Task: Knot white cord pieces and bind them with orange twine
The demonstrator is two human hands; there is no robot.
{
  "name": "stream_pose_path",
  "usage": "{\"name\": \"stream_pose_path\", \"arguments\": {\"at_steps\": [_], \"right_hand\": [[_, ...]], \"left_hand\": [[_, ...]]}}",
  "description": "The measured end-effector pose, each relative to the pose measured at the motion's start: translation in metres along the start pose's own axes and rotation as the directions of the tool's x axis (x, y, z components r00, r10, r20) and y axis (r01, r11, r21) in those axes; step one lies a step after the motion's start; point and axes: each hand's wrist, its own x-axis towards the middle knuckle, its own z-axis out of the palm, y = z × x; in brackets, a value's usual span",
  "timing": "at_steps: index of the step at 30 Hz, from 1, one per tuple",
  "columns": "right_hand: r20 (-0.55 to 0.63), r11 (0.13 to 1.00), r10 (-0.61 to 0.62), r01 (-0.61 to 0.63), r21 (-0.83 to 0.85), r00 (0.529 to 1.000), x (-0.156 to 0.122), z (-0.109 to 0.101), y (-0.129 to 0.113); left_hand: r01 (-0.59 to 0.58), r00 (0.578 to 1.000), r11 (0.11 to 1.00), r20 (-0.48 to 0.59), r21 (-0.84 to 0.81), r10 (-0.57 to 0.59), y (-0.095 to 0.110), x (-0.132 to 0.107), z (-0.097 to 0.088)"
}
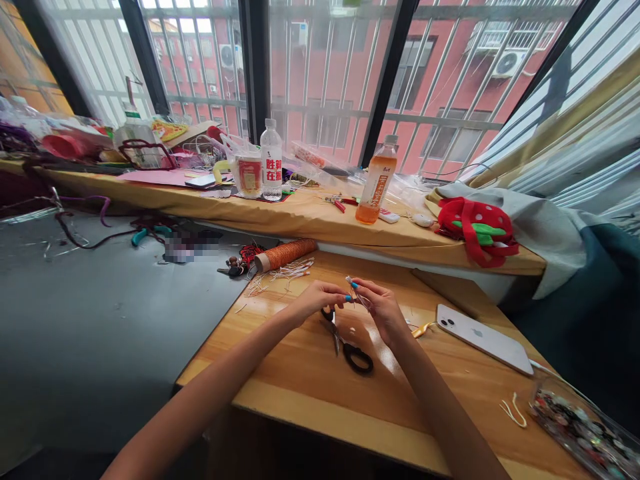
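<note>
My left hand [320,298] and my right hand [381,308] meet above the wooden table [320,393], fingertips pinched together. Between them is a thin pale cord piece [350,283], too small to make out fully. Both hands are closed in a pinch on it. Black-handled scissors [350,347] lie on the table right beneath the hands. A spool of orange cord [286,255] lies at the table's far edge, with loose pale cord ends [280,275] beside it.
A white phone [483,339] lies face down to the right, a clear box of beads [583,427] at the near right corner. The window ledge behind holds an orange drink bottle [376,180], a water bottle [271,160], a cup [247,175] and a red strawberry bag [477,230].
</note>
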Motion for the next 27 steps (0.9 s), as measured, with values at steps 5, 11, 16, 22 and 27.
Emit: {"name": "stream_pose_path", "arguments": {"at_steps": [5, 11, 16, 22, 27], "right_hand": [[0.016, 0.999, -0.027, 0.028, -0.026, 0.999, -0.0022, 0.0020, -0.0005], [0.038, 0.999, -0.017, 0.018, -0.041, 0.999, -0.0007, 0.0002, 0.0007], [0.024, 0.997, -0.027, 0.028, -0.065, 0.999, 0.0008, -0.0020, 0.0018], [0.019, 0.995, -0.035, 0.037, -0.094, 0.999, 0.0004, -0.0009, 0.0019], [0.007, 0.994, -0.035, 0.035, -0.106, 0.999, 0.0004, -0.0005, 0.0036]], "left_hand": [[0.075, 0.992, 0.978, 0.113, -0.195, -0.054, -0.0006, -0.0025, 0.0025], [0.119, 0.991, 0.909, 0.104, -0.399, -0.084, -0.0030, -0.0003, 0.0014], [0.094, 0.995, 0.884, 0.064, -0.458, -0.073, -0.0050, 0.0011, 0.0009], [0.044, 0.996, 0.885, -0.048, -0.463, -0.075, -0.0049, 0.0016, 0.0025], [-0.018, 0.988, 0.899, -0.148, -0.438, -0.053, -0.0012, -0.0005, 0.0045]]}}
